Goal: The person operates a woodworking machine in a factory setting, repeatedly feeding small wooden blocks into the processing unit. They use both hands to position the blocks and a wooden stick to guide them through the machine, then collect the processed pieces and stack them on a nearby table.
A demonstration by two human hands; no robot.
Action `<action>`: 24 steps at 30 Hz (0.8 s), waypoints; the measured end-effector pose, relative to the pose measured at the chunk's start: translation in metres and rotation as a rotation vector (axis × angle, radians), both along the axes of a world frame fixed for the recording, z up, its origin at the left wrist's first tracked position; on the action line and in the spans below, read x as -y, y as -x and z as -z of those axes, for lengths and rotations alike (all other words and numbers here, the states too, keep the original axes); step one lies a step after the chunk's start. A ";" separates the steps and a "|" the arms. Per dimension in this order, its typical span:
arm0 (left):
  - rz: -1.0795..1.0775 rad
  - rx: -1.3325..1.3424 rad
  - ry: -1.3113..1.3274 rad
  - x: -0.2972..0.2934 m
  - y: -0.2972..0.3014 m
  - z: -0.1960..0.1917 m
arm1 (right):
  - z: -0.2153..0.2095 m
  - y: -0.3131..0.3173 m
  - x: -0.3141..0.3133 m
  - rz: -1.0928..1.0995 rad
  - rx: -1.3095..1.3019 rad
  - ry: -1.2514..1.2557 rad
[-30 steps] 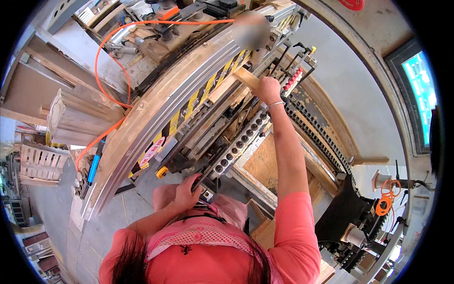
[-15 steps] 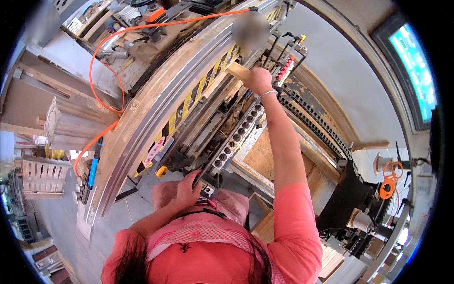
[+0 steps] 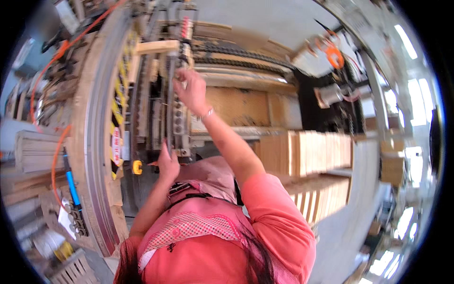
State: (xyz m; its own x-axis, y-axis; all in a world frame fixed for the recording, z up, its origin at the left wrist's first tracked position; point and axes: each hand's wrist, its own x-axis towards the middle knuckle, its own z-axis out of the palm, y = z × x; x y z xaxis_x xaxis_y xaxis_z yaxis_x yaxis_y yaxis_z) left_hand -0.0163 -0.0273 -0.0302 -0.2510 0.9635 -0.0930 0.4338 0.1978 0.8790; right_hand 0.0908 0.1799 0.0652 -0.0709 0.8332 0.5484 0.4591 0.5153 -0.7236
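— So what does the frame show?
— A worker in a pink top leans over a woodworking machine. The right hand is raised over a long, narrow metal bar, fingers curled loosely at its far end; whether they actually pinch it, I cannot tell.
— And the other hand?
— The left hand sits at the bar's near end, close to the body, fingers pressed together against it. The bar's long axis runs straight away from the worker, so each hand takes one end, the left the nearer.
— Anything beyond the right hand?
— A pale wooden block lies just past it, up and to the left, its length running crosswise to the bar. The right hand is clearly the closer of the two.
— Any containers?
— None with visible contents. To the right, stacks of wooden boards stand on edge. To the left, an orange hose trails along the curved guard rail with its yellow and black stripes.
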 end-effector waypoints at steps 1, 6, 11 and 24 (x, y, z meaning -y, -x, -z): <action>0.012 -0.005 -0.014 -0.001 0.002 0.005 | 0.005 -0.019 0.037 0.042 -0.014 -0.004; 0.059 0.059 0.038 -0.002 0.007 0.006 | 0.029 -0.119 0.222 0.316 0.131 0.215; 0.077 0.055 -0.039 -0.003 0.008 0.018 | 0.046 -0.196 0.369 0.679 0.392 0.391; 0.037 0.028 0.079 -0.003 0.000 -0.005 | 0.045 -0.313 0.482 1.314 0.789 0.913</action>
State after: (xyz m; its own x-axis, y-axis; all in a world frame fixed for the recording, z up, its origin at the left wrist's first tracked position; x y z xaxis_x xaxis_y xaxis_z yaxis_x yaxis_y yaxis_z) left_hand -0.0163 -0.0247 -0.0250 -0.2111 0.9615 -0.1758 0.4175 0.2513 0.8732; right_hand 0.4033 -0.3019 0.0204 0.8343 0.5434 0.0930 0.5431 -0.8391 0.0310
